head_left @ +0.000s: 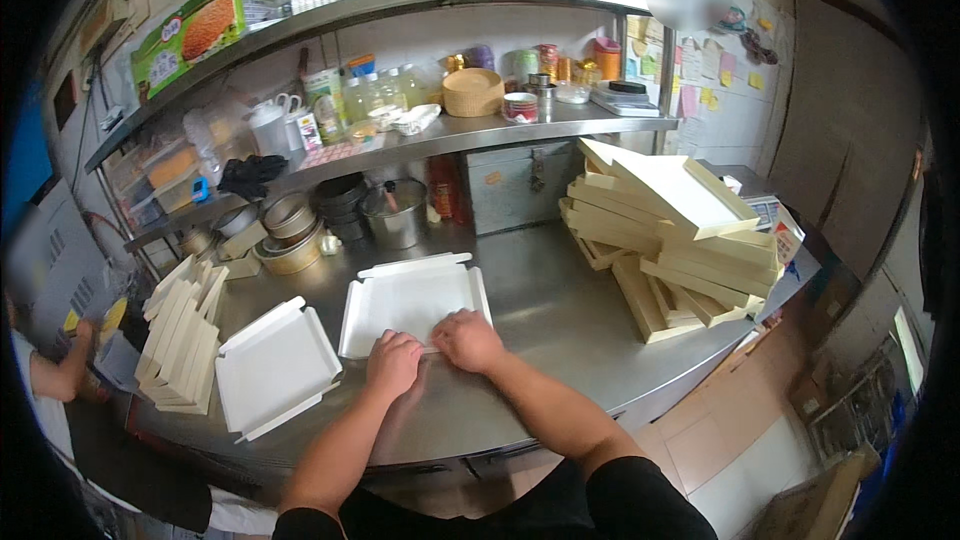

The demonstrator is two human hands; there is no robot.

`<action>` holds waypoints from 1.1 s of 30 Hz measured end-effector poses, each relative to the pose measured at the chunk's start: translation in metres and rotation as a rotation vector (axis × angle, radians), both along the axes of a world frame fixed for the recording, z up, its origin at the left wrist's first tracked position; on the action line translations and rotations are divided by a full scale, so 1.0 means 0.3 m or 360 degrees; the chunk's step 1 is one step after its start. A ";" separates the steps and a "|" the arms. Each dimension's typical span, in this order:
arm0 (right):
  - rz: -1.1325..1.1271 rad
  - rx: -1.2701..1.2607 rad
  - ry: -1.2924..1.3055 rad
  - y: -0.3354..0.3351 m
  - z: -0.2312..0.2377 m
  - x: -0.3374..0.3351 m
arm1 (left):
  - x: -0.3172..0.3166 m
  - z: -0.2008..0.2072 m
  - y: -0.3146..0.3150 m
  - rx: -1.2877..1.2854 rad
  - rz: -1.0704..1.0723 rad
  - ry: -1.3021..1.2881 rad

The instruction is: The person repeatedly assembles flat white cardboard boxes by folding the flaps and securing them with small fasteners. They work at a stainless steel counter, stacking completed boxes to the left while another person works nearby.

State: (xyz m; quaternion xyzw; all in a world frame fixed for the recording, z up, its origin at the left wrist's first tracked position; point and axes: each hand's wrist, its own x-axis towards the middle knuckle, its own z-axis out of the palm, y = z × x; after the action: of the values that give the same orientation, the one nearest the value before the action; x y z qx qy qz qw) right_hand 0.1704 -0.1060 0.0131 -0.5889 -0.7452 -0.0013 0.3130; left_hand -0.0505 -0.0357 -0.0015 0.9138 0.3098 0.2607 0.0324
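Observation:
A shallow white cardboard box tray (420, 302) lies on the steel counter in front of me, its far and side walls standing up. My left hand (394, 364) is curled over the tray's near edge, fingers bent and pressed together on the cardboard. Just to its right, my right hand (467, 340) closes on the same edge near the right corner. The fingertips of both hands are partly hidden. Beside it on the left sits another white box tray (278, 368), turned at an angle, with no hand on it.
Stacked box trays (690, 240) lean in a tall pile at right; more trays (180, 345) stand at left. A metal toolbox (522, 190), a steel pot (394, 215) and steamer baskets (287, 235) line the back under a loaded shelf (470, 133). A co-worker's arm (62, 370) shows at far left.

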 end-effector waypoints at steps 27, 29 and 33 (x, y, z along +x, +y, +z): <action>0.0134 -0.0250 0.0060 0.010 0.002 0.021 | 0.041 0.051 0.095 -0.0739 0.0007 -0.0294; 0.0146 -0.0229 0.0099 0.040 -0.022 0.035 | 0.021 0.036 0.125 -0.0572 -0.0070 -0.0189; 0.0055 -0.0360 0.0264 0.037 -0.028 0.045 | -0.001 -0.013 0.120 -0.0556 -0.0447 -0.0338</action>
State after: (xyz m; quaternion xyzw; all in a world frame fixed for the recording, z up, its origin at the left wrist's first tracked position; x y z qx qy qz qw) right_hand 0.1840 -0.0948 0.0047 -0.6055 -0.7222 0.1366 0.3050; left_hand -0.0508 0.0004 -0.0054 0.8959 0.2148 0.2908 0.2583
